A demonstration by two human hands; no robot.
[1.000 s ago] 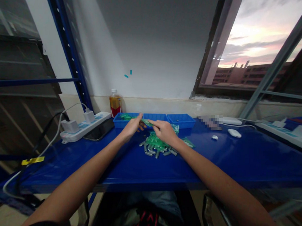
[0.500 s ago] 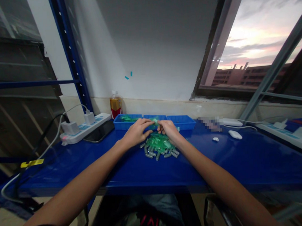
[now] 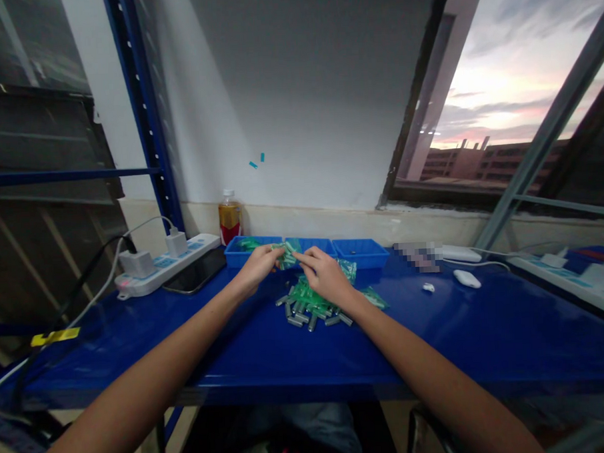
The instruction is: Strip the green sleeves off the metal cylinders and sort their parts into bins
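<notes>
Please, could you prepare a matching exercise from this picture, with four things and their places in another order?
1. Bottle
2. Phone
3. Held green packet
4. Metal cylinders

A. Between left hand and right hand
B. On the table, along the near edge of the green pile
C. Beside the left power strip
D. Behind the left blue tray

Pairs: 1-D; 2-C; 3-A; 4-B

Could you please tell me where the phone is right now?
In the head view, the phone lies toward the left of the blue table, between the left power strip and the leftmost bin.
</notes>
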